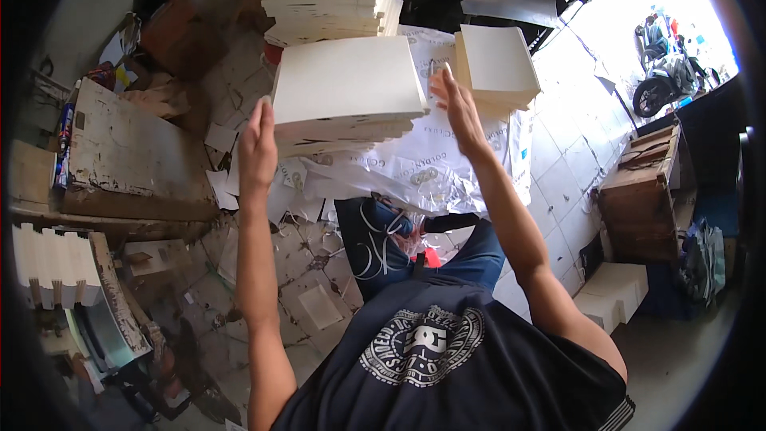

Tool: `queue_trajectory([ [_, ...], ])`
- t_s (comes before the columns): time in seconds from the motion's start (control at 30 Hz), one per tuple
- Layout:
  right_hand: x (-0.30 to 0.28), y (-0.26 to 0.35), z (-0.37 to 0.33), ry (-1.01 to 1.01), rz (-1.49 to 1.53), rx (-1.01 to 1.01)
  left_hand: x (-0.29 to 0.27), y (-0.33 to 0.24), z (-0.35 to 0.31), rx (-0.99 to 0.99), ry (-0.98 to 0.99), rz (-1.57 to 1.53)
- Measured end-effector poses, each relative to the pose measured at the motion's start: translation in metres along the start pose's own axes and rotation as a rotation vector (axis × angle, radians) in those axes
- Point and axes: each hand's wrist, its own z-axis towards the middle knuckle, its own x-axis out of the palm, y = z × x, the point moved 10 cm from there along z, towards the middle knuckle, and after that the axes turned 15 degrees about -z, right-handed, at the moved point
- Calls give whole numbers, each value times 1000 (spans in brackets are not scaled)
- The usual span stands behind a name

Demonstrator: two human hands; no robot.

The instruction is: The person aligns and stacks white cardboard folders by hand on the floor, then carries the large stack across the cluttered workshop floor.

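Observation:
A thick stack of cream paper sheets (351, 80) lies in front of me, its near side uneven with dark gaps between layers. My left hand (257, 144) is held upright along the stack's left side, fingers straight and together; whether it presses on the paper I cannot tell. Off the right side of the stack is my right hand (456, 108), fingers stretched out, with nothing in it. Beneath the stack spreads white printed wrapping paper (375, 175). A taller paper stack (327, 0) rises behind, and a smaller one (499, 64) stands beyond my right hand.
At left stands a worn cabinet (136, 152), above a shelf of bundled paper (60, 267). A wooden crate (638, 191) and a pale block (610, 295) are at right. Paper scraps (319, 307) litter the tiled floor. A motorcycle (670, 72) is parked outside, far right.

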Motion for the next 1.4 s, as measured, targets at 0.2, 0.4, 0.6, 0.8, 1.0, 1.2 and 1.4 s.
queue_trajectory([
  [0.2,30,45,-39,278,272,-44,28,-4,-5,-75,-13,244],
  [0.4,32,45,-40,337,414,43,21,-3,2,-10,-65,311],
  [0.6,25,69,-29,351,405,23,20,7,4,-248,-37,196],
  [0.8,20,69,-28,391,343,45,24,-3,5,-95,-88,185],
  [1.0,21,54,-47,411,279,148,12,13,18,-91,-64,201],
  [1.2,46,24,-31,395,432,193,24,40,34,-438,186,220],
  [1.4,44,45,-24,404,166,147,22,47,45,-443,191,131],
])
